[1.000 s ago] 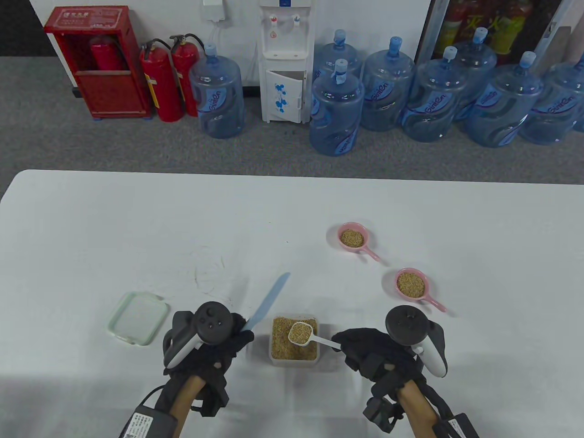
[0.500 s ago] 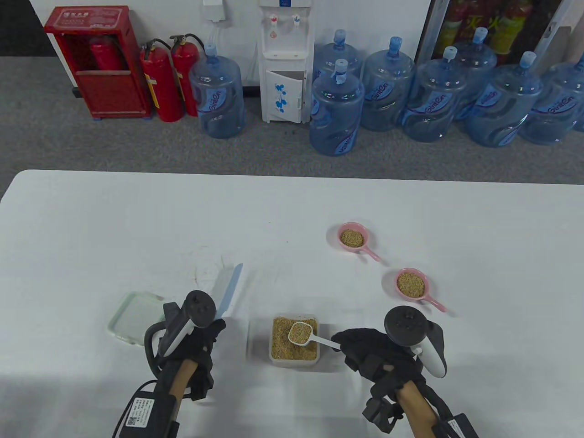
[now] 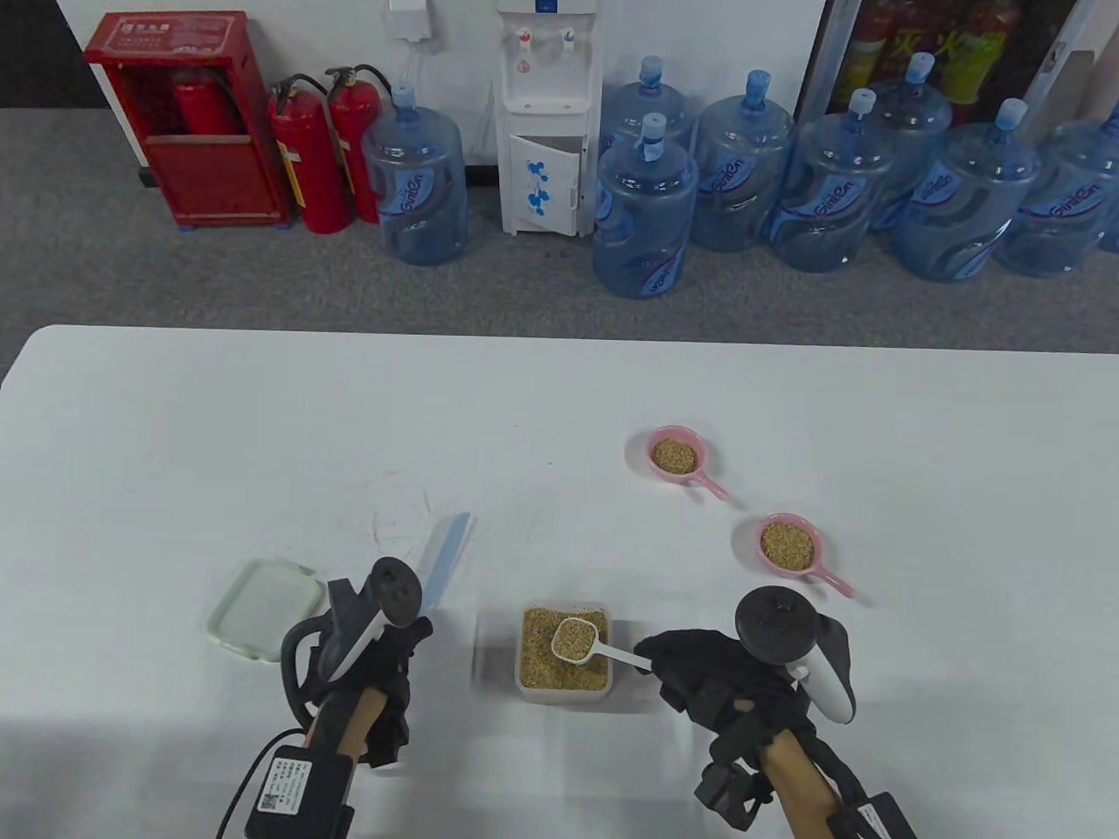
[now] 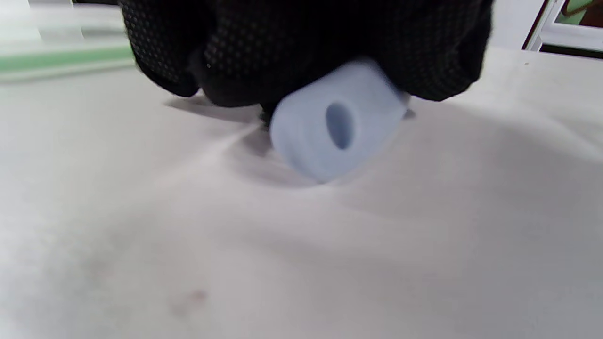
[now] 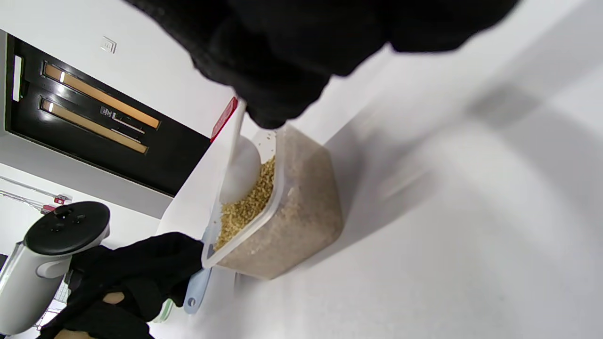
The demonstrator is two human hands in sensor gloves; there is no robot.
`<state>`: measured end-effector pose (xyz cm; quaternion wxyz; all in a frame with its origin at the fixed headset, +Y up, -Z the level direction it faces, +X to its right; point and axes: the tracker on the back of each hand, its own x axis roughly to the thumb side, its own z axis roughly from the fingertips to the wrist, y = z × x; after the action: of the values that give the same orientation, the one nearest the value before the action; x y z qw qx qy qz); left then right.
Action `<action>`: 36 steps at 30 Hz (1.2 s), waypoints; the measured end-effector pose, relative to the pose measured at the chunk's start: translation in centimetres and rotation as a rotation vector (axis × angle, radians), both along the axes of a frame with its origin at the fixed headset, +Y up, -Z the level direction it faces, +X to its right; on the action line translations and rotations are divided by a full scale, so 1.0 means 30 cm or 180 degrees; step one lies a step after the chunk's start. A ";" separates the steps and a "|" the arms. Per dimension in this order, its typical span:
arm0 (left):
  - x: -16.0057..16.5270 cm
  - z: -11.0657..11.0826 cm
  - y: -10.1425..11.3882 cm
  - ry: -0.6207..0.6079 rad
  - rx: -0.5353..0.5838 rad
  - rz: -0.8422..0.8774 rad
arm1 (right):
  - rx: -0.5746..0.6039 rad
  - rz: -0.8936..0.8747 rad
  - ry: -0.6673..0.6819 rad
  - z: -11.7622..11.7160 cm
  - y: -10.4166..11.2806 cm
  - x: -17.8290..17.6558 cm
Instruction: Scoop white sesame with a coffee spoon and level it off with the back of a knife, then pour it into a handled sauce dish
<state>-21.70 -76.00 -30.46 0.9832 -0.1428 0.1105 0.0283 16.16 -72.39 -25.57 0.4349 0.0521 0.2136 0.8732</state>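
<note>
A clear box of sesame (image 3: 564, 662) (image 5: 287, 207) stands near the table's front edge. My right hand (image 3: 710, 677) grips the handle of a white coffee spoon (image 3: 579, 640) (image 5: 240, 169), whose bowl is heaped with sesame and held over the box. My left hand (image 3: 385, 660) (image 4: 301, 47) grips a pale blue knife (image 3: 446, 552) by its handle (image 4: 337, 123), left of the box. The blade points away from me, low over the table. Two pink handled sauce dishes (image 3: 677, 456) (image 3: 789, 545) with sesame in them sit to the right.
A green-rimmed lid (image 3: 262, 607) lies on the white table (image 3: 262, 419) just left of my left hand. Water bottles (image 3: 647, 210), a dispenser and fire extinguishers stand on the floor beyond the table's far edge.
My left hand swung the knife away from the box to the left and lowered it toward the table. The right hand and the spoon stayed over the box.
</note>
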 end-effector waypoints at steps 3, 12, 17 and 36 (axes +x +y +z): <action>0.015 0.002 -0.002 -0.0037 0.0076 -0.0322 | 0.0005 0.0005 0.0000 0.000 0.001 0.000; 0.042 0.006 -0.007 -0.0118 0.0071 -0.0679 | 0.0004 -0.0008 -0.0002 0.001 0.001 -0.001; 0.035 0.007 -0.003 -0.0119 0.0033 -0.0588 | 0.0012 -0.0013 0.0002 0.001 0.002 0.000; 0.076 0.106 0.154 -0.0768 0.1257 -0.0300 | 0.0063 -0.0077 0.0031 -0.002 0.001 0.000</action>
<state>-19.43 -71.37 -27.27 0.9983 0.0553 -0.0090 -0.0139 16.17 -72.35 -25.64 0.4439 0.0632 0.2064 0.8697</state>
